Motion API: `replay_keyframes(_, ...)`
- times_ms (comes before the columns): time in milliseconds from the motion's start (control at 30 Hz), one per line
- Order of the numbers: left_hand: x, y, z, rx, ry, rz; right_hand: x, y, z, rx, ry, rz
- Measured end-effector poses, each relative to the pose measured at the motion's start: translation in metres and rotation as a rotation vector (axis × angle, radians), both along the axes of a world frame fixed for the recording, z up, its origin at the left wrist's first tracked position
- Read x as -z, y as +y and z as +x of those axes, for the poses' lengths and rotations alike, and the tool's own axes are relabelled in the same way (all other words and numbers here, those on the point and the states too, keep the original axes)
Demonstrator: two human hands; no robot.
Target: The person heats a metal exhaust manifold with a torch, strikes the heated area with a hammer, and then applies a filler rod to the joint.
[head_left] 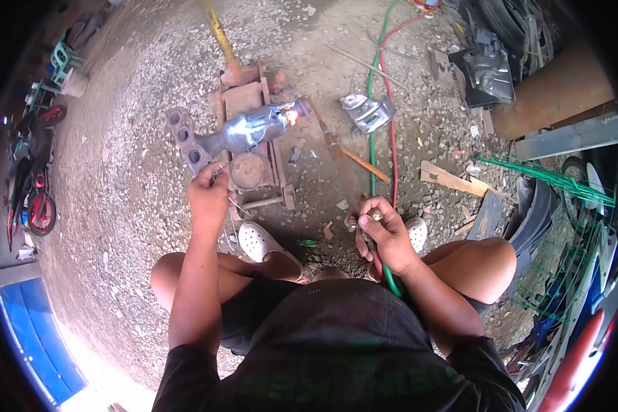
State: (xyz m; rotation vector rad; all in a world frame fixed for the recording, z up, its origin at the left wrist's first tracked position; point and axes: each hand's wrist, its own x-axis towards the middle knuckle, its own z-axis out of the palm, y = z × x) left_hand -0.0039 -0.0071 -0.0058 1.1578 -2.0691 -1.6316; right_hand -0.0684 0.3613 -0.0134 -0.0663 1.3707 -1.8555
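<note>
The right hand (386, 233) is clenched around a torch (336, 154), its flame at the metal manifold (244, 132) (on a rusty stand (276, 168)); the left hand (209, 192) pinches a thin wire (235, 203).

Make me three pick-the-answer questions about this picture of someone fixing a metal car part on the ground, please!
1. Where does the silvery metal exhaust manifold lie?
A. on a rusty metal stand on the gravel
B. on the person's lap
C. inside a blue bin

2. What colours are the two hoses running across the gravel?
A. yellow and blue
B. green and red
C. black and white

3. What is the right hand doing?
A. resting flat on the ground
B. hanging open
C. gripping a torch handle

Answers: 1 A, the manifold sits on the rusty stand. 2 B, one hose is green, one red. 3 C, its fingers wrap the handle; the left hand pinches a thin wire rod.
</note>
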Motion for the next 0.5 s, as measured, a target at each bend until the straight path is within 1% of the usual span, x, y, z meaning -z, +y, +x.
replay_keyframes(267, 0.0011, 0.0009, -0.0005, 0.011, -0.002, 0.031, 0.0003, -0.0007, 0.0015, -0.026, -0.008, 0.056)
replay_keyframes(500, -0.0023, 0.0013, -0.0014, 0.021, -0.008, 0.024, 0.0016, -0.0022, 0.0033, -0.014, -0.006, 0.049)
